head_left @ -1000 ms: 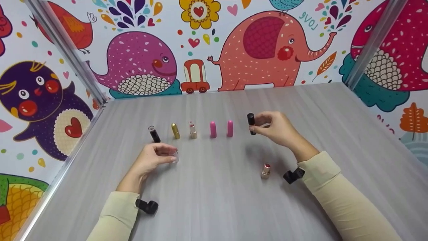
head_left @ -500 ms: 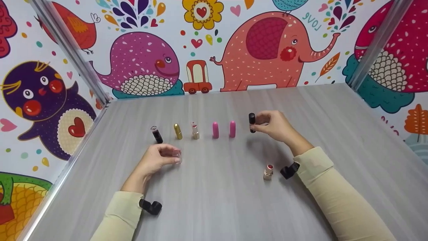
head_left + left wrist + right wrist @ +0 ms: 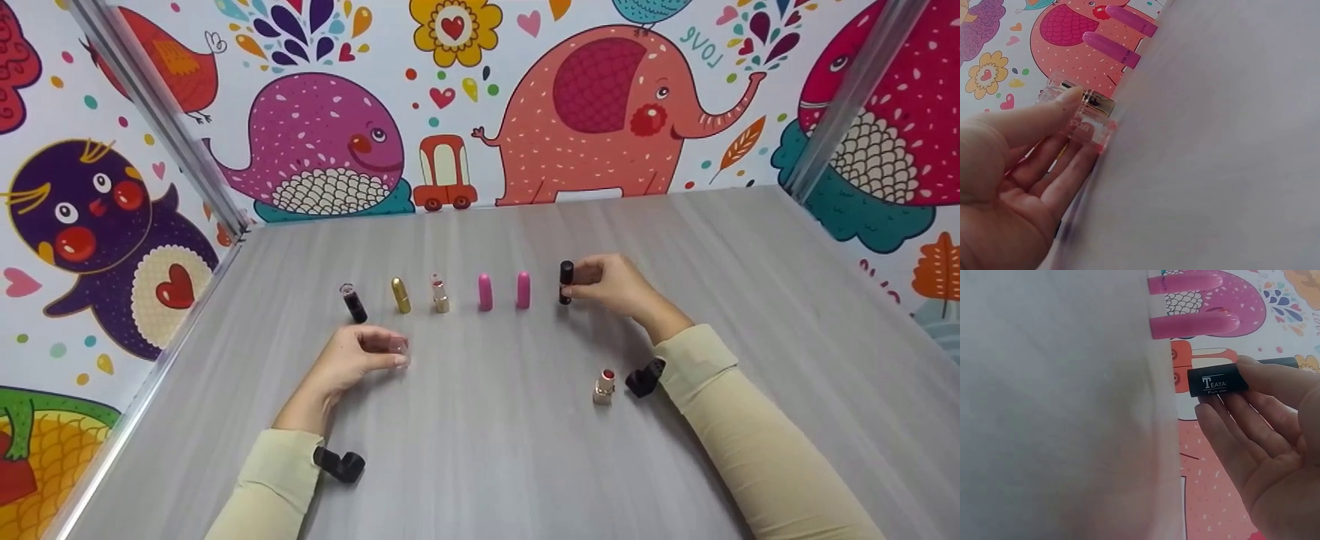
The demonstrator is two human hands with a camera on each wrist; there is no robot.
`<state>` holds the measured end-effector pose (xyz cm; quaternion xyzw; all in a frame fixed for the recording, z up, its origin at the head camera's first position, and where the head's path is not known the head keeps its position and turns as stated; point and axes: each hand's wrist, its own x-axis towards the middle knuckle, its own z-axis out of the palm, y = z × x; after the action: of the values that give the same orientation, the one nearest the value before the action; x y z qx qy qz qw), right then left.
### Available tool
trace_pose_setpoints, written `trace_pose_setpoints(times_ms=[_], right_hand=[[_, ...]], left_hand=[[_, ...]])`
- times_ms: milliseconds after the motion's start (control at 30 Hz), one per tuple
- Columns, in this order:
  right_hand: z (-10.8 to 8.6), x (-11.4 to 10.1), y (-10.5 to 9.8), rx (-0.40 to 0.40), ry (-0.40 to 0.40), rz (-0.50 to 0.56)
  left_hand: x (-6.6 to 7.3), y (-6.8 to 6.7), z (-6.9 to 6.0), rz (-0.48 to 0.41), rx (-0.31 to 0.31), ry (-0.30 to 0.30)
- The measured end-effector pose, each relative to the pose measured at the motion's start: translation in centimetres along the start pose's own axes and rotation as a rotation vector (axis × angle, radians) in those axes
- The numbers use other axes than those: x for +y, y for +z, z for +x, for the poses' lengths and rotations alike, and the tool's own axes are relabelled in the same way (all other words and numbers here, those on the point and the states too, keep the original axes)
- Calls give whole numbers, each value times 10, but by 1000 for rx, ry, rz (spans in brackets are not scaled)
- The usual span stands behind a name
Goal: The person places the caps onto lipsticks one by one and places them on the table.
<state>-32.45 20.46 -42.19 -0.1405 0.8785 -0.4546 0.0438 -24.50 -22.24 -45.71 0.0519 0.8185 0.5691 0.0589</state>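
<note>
My left hand (image 3: pixel 358 352) pinches a small clear cap (image 3: pixel 1098 135) between thumb and fingers, above the near left part of the table. In the head view, my right hand (image 3: pixel 611 285) grips a black lipstick tube (image 3: pixel 566 282) upright at the right end of a row. White lettering shows on this tube in the right wrist view; whether its base touches the tabletop I cannot tell. Nearest to it in the row is a pink bullet-shaped lipstick (image 3: pixel 523 290). A gold lipstick (image 3: pixel 604 387) with its red tip bare stands in front of the right hand.
Leftward along the row stand another pink lipstick (image 3: pixel 485 292), a gold-based lipstick with a clear top (image 3: pixel 439 295), a gold bullet-shaped lipstick (image 3: pixel 401 295) and a dark lipstick with a clear top (image 3: pixel 353 304). Printed panels wall the grey table (image 3: pixel 480 450) at back and sides.
My right hand has lowered the black tube a little, level with the row's bases. The left hand keeps its hold on the clear cap with hardly any movement. The head view shifted slightly.
</note>
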Motion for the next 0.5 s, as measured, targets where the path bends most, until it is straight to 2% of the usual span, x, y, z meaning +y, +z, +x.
trace_pose_setpoints(times_ms=[167, 400, 500], right_hand=[[4, 5, 2, -14, 20, -1], [11, 6, 9, -23, -17, -8], [14, 7, 11, -28, -5, -14]], left_hand=[[1, 1, 0, -9, -11, 3], [-1, -1, 0, -41, -23, 5], [-1, -2, -1, -35, -18, -1]])
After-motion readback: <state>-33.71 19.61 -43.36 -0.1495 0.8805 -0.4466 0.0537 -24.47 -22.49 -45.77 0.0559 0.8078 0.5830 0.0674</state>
